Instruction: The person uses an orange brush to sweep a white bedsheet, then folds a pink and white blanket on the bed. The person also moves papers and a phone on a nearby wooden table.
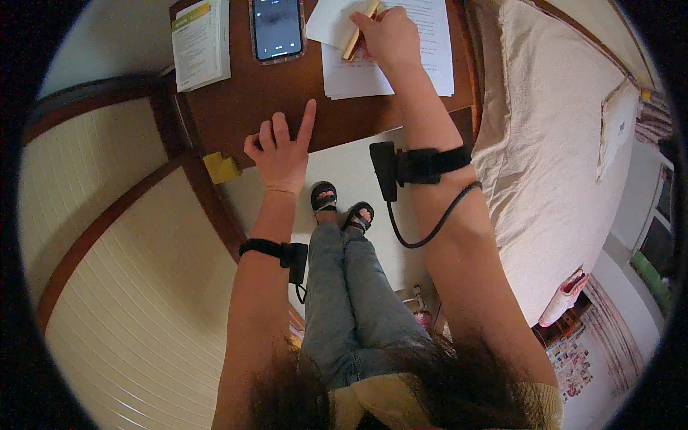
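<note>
My right hand is over printed paper sheets at the top of the view. Its thumb and fingers grip a slim, gold-coloured bar-like object, which lies at a slant; part of it is hidden by the hand. Under the bar, a blank white sheet overlaps the printed ones. My left hand holds nothing. Its fingers are spread over the near edge of the brown wooden desk, the index finger stretched forward. I cannot tell if it touches the desktop.
A smartphone with a lit screen lies between the papers and a thick book. A yellow corner guard is on the desk's near left corner. To the right is a bed with pale bedding. Black straps with cabled modules circle both forearms.
</note>
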`<state>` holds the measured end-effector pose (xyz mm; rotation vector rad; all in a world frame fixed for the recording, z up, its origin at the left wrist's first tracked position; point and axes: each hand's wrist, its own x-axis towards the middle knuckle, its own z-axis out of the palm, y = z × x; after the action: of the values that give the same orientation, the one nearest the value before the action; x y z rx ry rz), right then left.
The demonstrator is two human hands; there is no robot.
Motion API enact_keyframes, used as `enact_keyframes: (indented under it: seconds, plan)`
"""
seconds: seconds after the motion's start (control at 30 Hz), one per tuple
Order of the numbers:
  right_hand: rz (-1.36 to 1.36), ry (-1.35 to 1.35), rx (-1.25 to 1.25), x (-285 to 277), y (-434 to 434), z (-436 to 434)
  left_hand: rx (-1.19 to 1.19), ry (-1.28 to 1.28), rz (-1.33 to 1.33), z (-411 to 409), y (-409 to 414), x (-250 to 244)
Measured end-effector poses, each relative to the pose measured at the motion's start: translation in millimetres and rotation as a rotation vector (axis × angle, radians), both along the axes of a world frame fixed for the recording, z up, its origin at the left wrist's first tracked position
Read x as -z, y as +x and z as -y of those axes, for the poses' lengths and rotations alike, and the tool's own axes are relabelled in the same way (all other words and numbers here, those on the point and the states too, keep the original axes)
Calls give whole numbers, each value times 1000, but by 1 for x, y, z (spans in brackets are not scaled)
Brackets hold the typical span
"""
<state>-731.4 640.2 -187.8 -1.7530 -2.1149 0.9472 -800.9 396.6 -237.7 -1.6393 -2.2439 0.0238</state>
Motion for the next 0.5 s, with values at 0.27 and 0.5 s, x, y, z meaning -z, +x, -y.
enact_keyframes:
  seconds: [0.27, 0.5]
  plan:
    - [-296, -166, 97, -30, 59, 55, -14, 2, -53, 1, 2, 5]
    - [-399, -350, 69, -44, 135, 100, 4, -227, 122, 1, 11, -30]
